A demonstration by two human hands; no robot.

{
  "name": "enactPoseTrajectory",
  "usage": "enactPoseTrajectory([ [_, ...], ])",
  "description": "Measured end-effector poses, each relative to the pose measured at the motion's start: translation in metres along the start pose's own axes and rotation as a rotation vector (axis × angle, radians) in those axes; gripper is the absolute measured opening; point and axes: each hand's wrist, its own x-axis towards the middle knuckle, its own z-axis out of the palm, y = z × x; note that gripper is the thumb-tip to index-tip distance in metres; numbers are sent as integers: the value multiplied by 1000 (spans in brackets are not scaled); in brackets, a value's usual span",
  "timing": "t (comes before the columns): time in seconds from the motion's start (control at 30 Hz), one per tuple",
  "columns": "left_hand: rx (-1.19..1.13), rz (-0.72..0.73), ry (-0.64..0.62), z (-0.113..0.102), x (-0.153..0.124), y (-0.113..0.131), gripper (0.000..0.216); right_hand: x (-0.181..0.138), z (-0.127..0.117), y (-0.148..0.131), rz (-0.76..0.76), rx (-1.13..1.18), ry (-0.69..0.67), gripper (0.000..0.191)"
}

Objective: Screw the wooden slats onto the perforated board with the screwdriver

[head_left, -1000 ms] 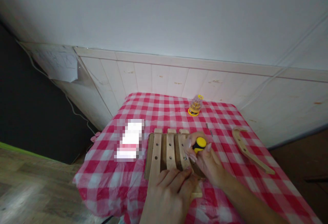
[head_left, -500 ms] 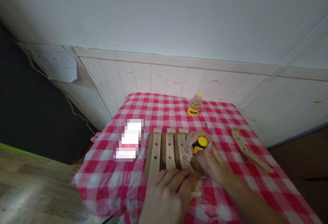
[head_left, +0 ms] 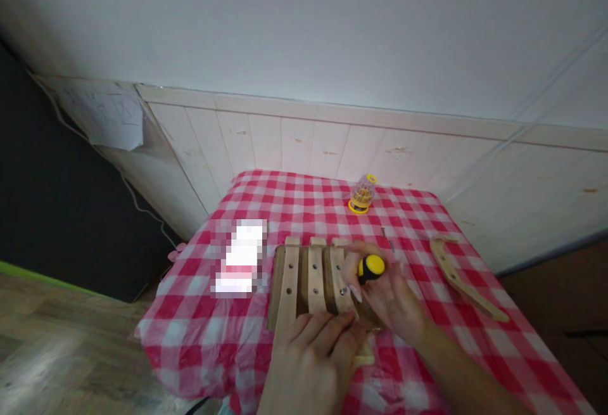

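In the head view, my right hand (head_left: 394,298) is closed around the yellow-and-black handle of a screwdriver (head_left: 373,268). The handle's yellow end faces up, and my fingers hide the shaft and tip. Beside these fingers, a screw (head_left: 342,291) sits in the rightmost of three pale wooden slats (head_left: 338,256). The slats lie side by side across a brown wooden board (head_left: 303,304), each showing two dark screw heads. Over the near part of the slats, my left hand (head_left: 316,348) presses down, its bent fingers gripping the rightmost slat. My left thumb is mostly hidden.
A loose curved wooden slat (head_left: 458,282) lies at the right. Loose screws (head_left: 390,244) lie beyond my right hand. A clear bit holder with yellow base (head_left: 363,194) stands near the wall. A blurred-out white object (head_left: 244,256) is at left on the checked tablecloth (head_left: 294,203).
The fingers of my right hand have shifted around the screwdriver handle, which has turned and shows more black at its side. My left hand and the slats stay in place.
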Motion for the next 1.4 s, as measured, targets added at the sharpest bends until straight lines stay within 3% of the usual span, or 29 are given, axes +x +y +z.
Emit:
enactPoseTrajectory([
  [0.27,-8,-24,30,-1,1,1,45,-4,-8,0,-57,-129,-62,35],
  [0.43,-20,-26,4,-1,0,1,42,-3,-4,-6,-60,-50,-82,19],
  [0.7,-23,-10,-55,-1,-2,-1,28,5,0,-2,48,40,4,47],
  [1.03,-23,-21,-20,2,-4,0,26,-2,-2,-5,-32,-63,-41,24],
  [1.13,-23,-29,-40,2,-5,-1,22,-1,1,-3,-35,-77,-5,27],
  [1.27,-5,-26,-98,2,-9,-2,17,0,2,2,16,-7,74,47],
  [1.4,-5,-33,-118,3,-10,-2,19,-3,-3,4,20,-53,50,39],
])
